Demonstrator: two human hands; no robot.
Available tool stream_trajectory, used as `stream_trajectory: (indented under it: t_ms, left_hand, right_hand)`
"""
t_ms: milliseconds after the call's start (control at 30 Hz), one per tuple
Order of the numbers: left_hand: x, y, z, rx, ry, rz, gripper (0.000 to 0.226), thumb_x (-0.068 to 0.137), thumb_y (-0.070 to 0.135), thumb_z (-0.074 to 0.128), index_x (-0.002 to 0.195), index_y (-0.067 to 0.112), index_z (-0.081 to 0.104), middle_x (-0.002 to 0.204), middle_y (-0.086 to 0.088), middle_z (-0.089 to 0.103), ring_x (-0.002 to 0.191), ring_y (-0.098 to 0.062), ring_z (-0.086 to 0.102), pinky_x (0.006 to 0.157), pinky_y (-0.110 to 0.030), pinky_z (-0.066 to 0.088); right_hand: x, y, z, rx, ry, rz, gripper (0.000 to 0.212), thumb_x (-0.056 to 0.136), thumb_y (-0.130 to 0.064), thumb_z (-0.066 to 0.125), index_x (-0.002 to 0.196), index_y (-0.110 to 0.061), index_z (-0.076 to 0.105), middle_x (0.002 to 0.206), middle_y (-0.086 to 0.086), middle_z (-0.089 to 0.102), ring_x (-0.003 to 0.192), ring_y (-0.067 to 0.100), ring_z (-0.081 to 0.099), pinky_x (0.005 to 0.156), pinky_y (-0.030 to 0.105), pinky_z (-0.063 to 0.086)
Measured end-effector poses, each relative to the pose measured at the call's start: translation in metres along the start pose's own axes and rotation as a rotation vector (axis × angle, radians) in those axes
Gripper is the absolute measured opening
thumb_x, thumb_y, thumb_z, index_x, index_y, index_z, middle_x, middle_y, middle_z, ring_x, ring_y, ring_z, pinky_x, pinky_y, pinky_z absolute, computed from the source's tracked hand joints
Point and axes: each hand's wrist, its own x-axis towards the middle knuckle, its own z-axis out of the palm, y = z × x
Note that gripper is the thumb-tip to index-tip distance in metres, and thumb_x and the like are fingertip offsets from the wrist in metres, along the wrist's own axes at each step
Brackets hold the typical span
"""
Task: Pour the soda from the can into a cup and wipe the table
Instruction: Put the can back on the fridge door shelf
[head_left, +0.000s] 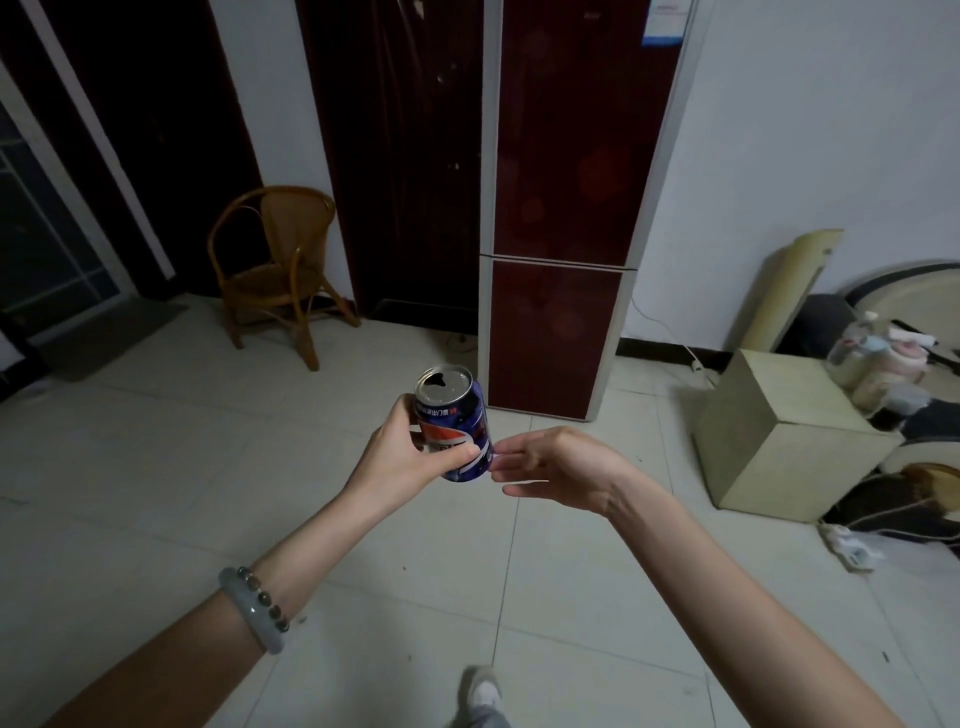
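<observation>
Gripping the open can (456, 428) in my left hand (402, 457), held over the floor; right hand (550, 465) loose beside it. No cup or table visible, so finding those comes next.

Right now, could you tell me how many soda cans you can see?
1. The soda can is held in the left hand, top open, tilted slightly; the right hand is beside it. No others show.
</observation>
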Motion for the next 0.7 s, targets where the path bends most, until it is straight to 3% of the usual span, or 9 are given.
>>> stream_trajectory:
  t_ms: [100,233,367,600,700]
  left_hand:
    - [0.065,-0.006,-0.002,-0.002,0.005,0.01,0.067,0.062,0.037,0.084,0.118,0.026,0.047,0.114,0.01,0.061,0.107,-0.01,0.058,0.089,-0.029,0.047]
    - [0.151,-0.004,-0.006,0.002,0.019,0.005,0.08,0.048,0.055,0.077,0.117,0.029,0.047,0.111,0.012,0.063,0.104,-0.007,0.059,0.089,-0.029,0.048]
    - [0.228,-0.002,-0.011,-0.012,0.022,0.01,0.077,0.05,0.05,0.079,0.117,0.029,0.046,0.112,0.013,0.062,0.105,-0.007,0.059,0.09,-0.029,0.048]
    - [0.341,-0.022,-0.019,-0.058,0.006,0.004,0.082,0.049,0.052,0.082,0.12,0.031,0.046,0.115,0.011,0.063,0.106,-0.008,0.061,0.097,-0.041,0.049]
    - [0.394,-0.031,-0.025,-0.072,-0.028,0.023,0.083,0.049,0.051,0.082,0.121,0.031,0.046,0.116,0.012,0.063,0.107,-0.007,0.06,0.097,-0.041,0.048]
  right_hand:
    - [0.055,-0.035,-0.014,-0.007,0.003,-0.019,0.041,0.076,0.014,0.034,0.106,0.005,0.061,0.097,0.018,0.064,0.088,0.025,0.063,0.083,0.035,0.053]
    - [0.123,-0.089,-0.036,-0.035,0.006,-0.061,0.042,0.077,0.013,0.036,0.109,0.007,0.062,0.096,0.017,0.065,0.087,0.025,0.064,0.08,0.033,0.054]
    - [0.182,-0.137,-0.054,-0.057,0.003,-0.098,0.043,0.077,0.014,0.034,0.109,0.006,0.062,0.095,0.016,0.066,0.087,0.025,0.065,0.081,0.033,0.055]
    - [0.275,-0.195,-0.074,-0.08,0.006,-0.099,0.041,0.086,0.016,0.029,0.112,0.008,0.059,0.092,0.017,0.065,0.082,0.024,0.065,0.07,0.029,0.056]
    - [0.317,-0.218,-0.08,-0.067,0.016,-0.102,0.04,0.085,0.017,0.032,0.113,0.008,0.058,0.092,0.017,0.065,0.085,0.025,0.063,0.08,0.034,0.055]
